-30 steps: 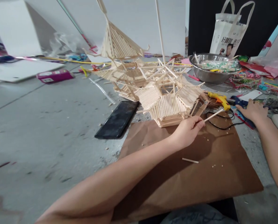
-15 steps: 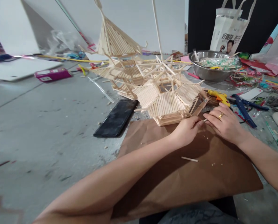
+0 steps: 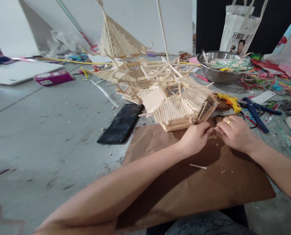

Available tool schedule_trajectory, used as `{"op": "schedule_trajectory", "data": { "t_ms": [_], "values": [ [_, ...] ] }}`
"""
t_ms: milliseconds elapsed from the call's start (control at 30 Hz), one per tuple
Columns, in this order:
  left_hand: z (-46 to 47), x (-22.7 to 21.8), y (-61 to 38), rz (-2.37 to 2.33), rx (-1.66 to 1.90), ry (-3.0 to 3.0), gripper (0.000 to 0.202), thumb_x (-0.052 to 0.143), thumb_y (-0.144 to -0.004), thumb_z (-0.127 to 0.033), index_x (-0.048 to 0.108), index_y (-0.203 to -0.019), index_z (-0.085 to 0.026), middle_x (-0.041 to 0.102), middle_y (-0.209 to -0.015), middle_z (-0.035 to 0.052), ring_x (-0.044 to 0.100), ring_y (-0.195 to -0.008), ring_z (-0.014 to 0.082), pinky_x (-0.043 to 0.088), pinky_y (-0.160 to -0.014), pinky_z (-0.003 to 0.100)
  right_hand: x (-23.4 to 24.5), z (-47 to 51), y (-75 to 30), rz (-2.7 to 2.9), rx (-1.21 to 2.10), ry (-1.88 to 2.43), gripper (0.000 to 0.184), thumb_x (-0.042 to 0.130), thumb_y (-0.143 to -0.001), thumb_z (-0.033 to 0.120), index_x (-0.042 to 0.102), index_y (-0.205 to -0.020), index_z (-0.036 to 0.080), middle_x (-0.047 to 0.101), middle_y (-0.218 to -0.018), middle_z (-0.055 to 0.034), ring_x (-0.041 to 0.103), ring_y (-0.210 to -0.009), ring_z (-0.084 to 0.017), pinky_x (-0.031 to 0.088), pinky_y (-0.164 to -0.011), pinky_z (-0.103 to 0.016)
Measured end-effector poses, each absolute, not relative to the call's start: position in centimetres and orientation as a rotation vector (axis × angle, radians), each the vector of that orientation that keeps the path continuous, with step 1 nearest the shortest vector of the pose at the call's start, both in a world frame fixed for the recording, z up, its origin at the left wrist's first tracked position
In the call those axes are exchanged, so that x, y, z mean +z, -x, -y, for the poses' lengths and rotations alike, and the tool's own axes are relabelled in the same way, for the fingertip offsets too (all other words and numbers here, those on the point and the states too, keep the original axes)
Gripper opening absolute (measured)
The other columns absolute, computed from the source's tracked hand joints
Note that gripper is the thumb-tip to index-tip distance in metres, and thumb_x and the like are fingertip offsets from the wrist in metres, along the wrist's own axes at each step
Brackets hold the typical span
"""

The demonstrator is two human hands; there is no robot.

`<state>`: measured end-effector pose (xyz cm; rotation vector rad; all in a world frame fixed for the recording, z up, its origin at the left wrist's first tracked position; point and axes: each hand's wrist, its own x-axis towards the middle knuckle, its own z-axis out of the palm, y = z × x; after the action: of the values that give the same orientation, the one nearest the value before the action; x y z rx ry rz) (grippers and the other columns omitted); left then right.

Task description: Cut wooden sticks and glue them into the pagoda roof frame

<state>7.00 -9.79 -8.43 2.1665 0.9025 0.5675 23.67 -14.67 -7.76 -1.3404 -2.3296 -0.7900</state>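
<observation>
Above the brown paper sheet (image 3: 174,195), my left hand (image 3: 196,137) and my right hand (image 3: 237,132) meet with closed fingers. Both pinch a short wooden stick (image 3: 215,128), mostly hidden by the fingertips. A ring sits on a finger of my right hand. Just beyond my left hand stands a model pavilion (image 3: 176,111) made of pale wooden sticks, with slanted roof panels and a long stick rising from its top. Behind it is a second stick model (image 3: 122,39) with a pointed roof. A loose short stick (image 3: 198,166) lies on the paper.
A black phone (image 3: 121,124) lies left of the paper. Right of the models are a yellow glue gun (image 3: 229,101), blue-handled cutters (image 3: 255,116) and a steel bowl (image 3: 223,75) of wrapped sticks. A purple package (image 3: 53,78) lies at left; scraps litter the right side.
My right hand has lowered slightly and its fingers have curled in closer around the stick, so less of it shows. My left hand has barely moved. The view has shifted slightly.
</observation>
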Motion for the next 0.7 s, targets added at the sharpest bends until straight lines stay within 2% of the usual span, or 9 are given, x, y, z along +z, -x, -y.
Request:
{"op": "schedule_trajectory", "data": {
  "t_ms": [267, 700],
  "values": [
    [9.9, -8.3, -6.9, -0.942, 0.597, -2.184, 0.024, 0.045, -0.083, -0.02, 0.045, -0.059, -0.016, 0.042, -0.052, -0.0049, 0.036, -0.051, 0.0076, 0.029, -0.051, 0.019, -7.7, 15.4, -22.7, 2.231, -0.804, 1.497, 0.034, 0.04, -0.09, 0.028, 0.057, -0.063, 0.017, 0.054, -0.059, -0.0037, 0.043, -0.059, -0.015, 0.025, -0.056, -0.028],
    [10.1, -8.5, -7.0, -1.002, 0.642, -2.177, 0.025, 0.042, -0.083, -0.021, 0.043, -0.059, -0.016, 0.041, -0.054, -0.0041, 0.036, -0.053, 0.0085, 0.03, -0.052, 0.02, -8.0, 15.4, -21.9, 2.155, -0.855, 1.581, 0.036, 0.037, -0.089, 0.027, 0.054, -0.059, 0.018, 0.054, -0.052, -0.0026, 0.045, -0.048, -0.013, 0.024, -0.05, -0.027]
  ]
}}
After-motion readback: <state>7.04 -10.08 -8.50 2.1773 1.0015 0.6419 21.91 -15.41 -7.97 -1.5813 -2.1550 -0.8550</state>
